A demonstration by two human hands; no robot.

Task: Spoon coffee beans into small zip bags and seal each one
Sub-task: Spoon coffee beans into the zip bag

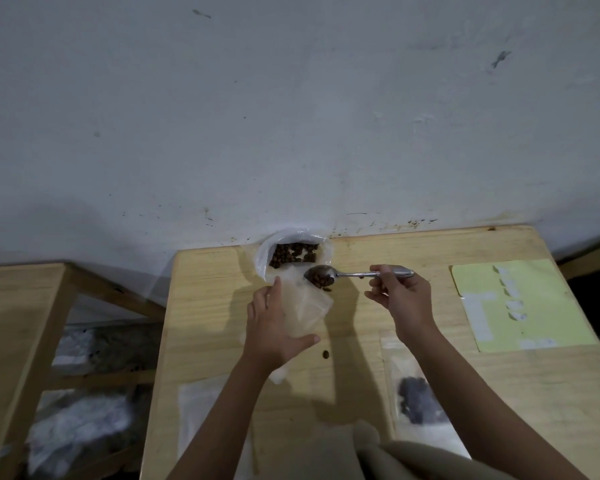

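My left hand (272,327) holds a small clear zip bag (307,308) upright above the wooden table (361,258), its mouth open toward the top right. My right hand (400,299) grips a metal spoon (357,273) by the handle. The spoon's bowl is heaped with brown coffee beans and tilts over the bag's mouth, with a few beans at the lip. Behind them, a large white plastic bag of coffee beans (293,252) stands open against the wall. One loose bean (325,354) lies on the table below the zip bag.
A filled zip bag (418,403) with dark beans lies flat at the near right. Empty zip bags (201,417) lie at the near left. A pale yellow sheet with white labels (520,306) sits at the right. A second wooden table (18,306) stands to the left.
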